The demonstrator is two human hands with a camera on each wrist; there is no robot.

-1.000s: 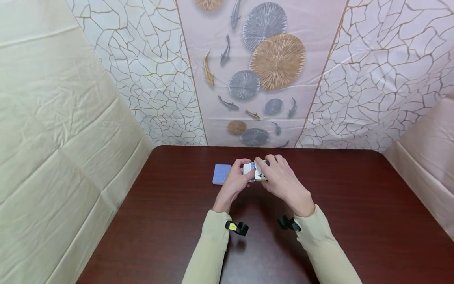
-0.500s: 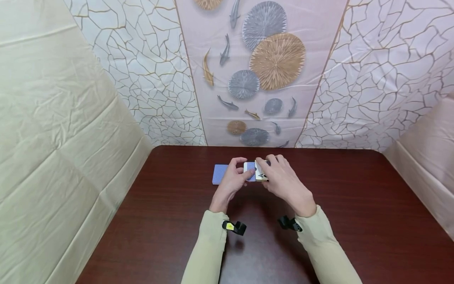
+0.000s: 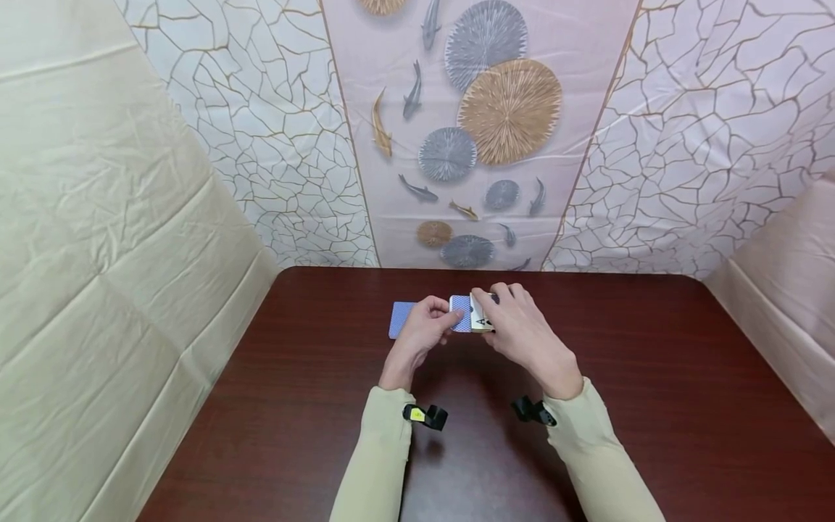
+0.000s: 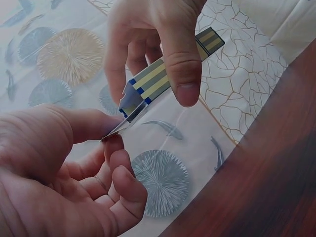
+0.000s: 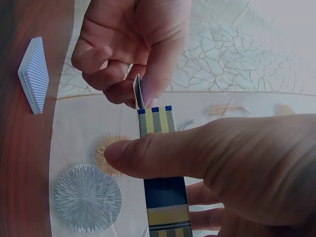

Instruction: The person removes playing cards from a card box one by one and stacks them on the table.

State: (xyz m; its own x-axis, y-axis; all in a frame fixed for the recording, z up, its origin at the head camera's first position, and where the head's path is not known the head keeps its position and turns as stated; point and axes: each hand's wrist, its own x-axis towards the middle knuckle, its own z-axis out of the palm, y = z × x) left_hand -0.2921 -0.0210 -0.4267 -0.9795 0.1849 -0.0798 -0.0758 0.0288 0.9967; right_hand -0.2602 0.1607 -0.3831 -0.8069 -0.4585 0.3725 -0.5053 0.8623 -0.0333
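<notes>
My right hand [image 3: 524,333] grips a playing-card box [image 3: 480,315], its white face marked with an A in the head view. In the right wrist view the thumb crosses the box's side, striped yellow and grey [image 5: 166,190]. At the box's left end, a thin blue-patterned flap [image 3: 461,313] stands out. My left hand [image 3: 420,335] pinches that flap between thumb and forefinger, as the left wrist view shows beside the open end. Its other fingers curl loosely. A deck of blue-backed cards [image 3: 400,320] lies on the table, partly behind the left hand.
The dark brown table [image 3: 313,406] spreads around both arms. A patterned cloth backdrop [image 3: 450,210] rises at its far edge, and a pale cloth [image 3: 130,290] hangs along the left side. Black straps with small mounts [image 3: 425,416] sit on the sleeves.
My left hand has shifted slightly left, and its raised forefinger has curled down to the flap. More of the flap's blue pattern shows. The right hand and box have barely moved.
</notes>
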